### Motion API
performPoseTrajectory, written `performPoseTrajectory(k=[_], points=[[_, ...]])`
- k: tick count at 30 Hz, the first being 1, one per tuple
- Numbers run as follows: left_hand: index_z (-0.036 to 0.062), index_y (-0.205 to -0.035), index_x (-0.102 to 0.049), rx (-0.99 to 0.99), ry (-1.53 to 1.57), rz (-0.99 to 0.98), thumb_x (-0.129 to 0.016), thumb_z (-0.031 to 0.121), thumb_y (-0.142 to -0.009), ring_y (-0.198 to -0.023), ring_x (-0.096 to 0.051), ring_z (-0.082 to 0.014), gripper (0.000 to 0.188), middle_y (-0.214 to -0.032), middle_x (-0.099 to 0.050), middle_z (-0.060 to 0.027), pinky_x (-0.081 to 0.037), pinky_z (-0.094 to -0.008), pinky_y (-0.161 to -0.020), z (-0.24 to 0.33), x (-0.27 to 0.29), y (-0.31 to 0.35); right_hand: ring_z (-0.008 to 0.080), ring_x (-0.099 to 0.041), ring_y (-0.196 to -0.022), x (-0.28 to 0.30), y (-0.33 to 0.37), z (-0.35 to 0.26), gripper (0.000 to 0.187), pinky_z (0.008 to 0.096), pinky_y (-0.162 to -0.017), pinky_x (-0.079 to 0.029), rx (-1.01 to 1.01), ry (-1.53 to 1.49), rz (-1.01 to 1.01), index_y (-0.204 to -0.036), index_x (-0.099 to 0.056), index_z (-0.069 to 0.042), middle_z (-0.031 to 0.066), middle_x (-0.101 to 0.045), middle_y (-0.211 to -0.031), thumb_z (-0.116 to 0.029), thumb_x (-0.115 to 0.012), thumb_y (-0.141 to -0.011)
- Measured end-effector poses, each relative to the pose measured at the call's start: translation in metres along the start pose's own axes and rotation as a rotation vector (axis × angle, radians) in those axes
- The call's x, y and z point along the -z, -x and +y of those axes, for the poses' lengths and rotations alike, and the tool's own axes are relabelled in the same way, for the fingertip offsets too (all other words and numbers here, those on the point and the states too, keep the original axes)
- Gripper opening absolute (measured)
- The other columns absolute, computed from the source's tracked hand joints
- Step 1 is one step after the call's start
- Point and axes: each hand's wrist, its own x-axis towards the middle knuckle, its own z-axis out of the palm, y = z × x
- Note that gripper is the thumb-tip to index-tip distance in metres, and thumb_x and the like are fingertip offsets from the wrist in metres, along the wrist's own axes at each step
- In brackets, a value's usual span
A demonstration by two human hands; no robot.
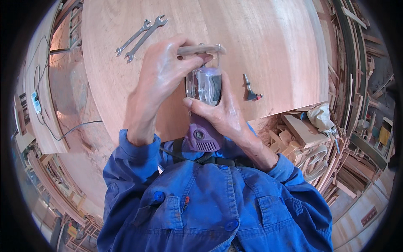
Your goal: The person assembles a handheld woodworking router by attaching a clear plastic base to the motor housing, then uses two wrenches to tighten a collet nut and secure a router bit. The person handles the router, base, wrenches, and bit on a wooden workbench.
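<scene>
A purple trim router [205,135] with a clear plastic base stands between my hands, its motor end toward my body and its flat base plate away from me. My right hand [224,111] wraps around the clear section. Up at the base plate, my left hand [161,71] closes its thumb and fingers around the plate's left side, with the thumb tip near the collet. Whether a bit sits in the collet is hidden. Two metal wrenches [145,38] lie side by side beyond my left hand. To the right rests a router bit [252,91] with a dark head and red tip.
The light plywood board [277,50] forms the work surface. Offcuts of wood and a whitish bag [321,117] are piled off its right corner. A dark cable [69,132] runs over the left side near a power strip [36,103]. Long timber strips line the right.
</scene>
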Motion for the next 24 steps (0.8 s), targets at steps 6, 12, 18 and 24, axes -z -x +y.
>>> performPoseTrajectory(k=[6,12,18,24], points=[[0.0018,-0.102,-0.074,-0.02,-0.162,0.011,-0.071,0.02,-0.082,-0.074,-0.071,-0.0266,0.027,-0.08,-0.071,-0.0177,-0.053,-0.0349,-0.067,0.004,0.002,0.001,0.0148,-0.059,-0.098,-0.002,-0.002,0.004,0.07,0.03,-0.084,-0.051,0.068,0.042,0.024,-0.131,-0.044,0.0,0.0089,-0.058,-0.111,-0.024,-0.083,-0.079],[-0.004,-0.114,-0.069,0.028,-0.18,-0.079,-0.063,0.004,-0.086,-0.094,-0.073,-0.0189,0.029,-0.099,-0.075,-0.0146,-0.057,-0.0301,-0.083,0.01,0.007,0.0,0.0145,-0.058,-0.101,-0.003,-0.001,0.0,0.07,0.0303,-0.086,-0.051,-0.008,-0.034,-0.01,-0.133,-0.044,-0.001,0.0079,-0.058,-0.112,-0.024,-0.084,-0.079],[-0.0049,-0.117,-0.067,0.046,-0.192,-0.127,-0.06,0.004,-0.087,-0.095,-0.072,-0.0187,0.032,-0.098,-0.075,-0.015,-0.056,-0.0301,-0.084,0.012,0.008,0.0,0.0146,-0.058,-0.1,-0.001,-0.001,0.009,0.071,0.03,-0.085,-0.051,0.034,-0.021,-0.015,-0.134,-0.043,0.0,0.0081,-0.057,-0.113,-0.023,-0.083,-0.08],[-0.0022,-0.114,-0.069,-0.019,-0.138,-0.038,-0.061,0.008,-0.085,-0.087,-0.073,-0.0272,0.032,-0.094,-0.073,-0.02,-0.057,-0.0354,-0.078,-0.002,0.0,0.003,0.0143,-0.058,-0.1,-0.001,0.001,0.009,0.072,0.0299,-0.085,-0.051,0.013,-0.037,-0.009,-0.134,-0.043,0.001,0.0084,-0.056,-0.113,-0.023,-0.083,-0.08]])
